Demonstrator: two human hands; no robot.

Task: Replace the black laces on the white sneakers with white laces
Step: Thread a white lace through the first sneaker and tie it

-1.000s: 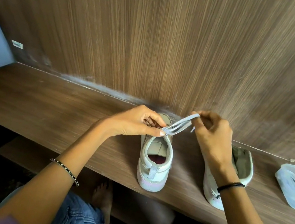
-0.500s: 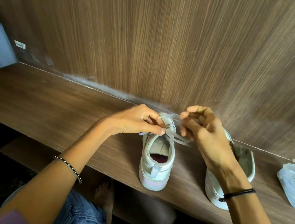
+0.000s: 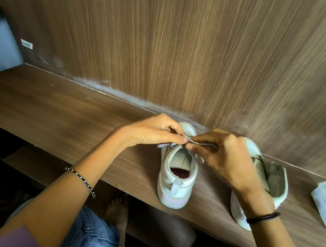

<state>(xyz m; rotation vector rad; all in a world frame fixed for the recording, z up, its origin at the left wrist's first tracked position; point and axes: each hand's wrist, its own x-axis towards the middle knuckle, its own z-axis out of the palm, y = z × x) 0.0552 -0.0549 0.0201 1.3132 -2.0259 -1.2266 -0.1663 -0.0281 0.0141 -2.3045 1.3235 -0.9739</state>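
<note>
The flat white lace lies taut above the collar of the white low-top sneaker with a lilac heel, which stands heel-to-camera on the brown wood-grain shelf. The left hand pinches the lace between thumb and forefinger, and the right hand pinches it just beside, fingers curled. This looks like tying off a threaded lace, so the next move calls for drawing the knot snug and even; the second white sneaker nearby, tongue folded open, appears unlaced.
</note>
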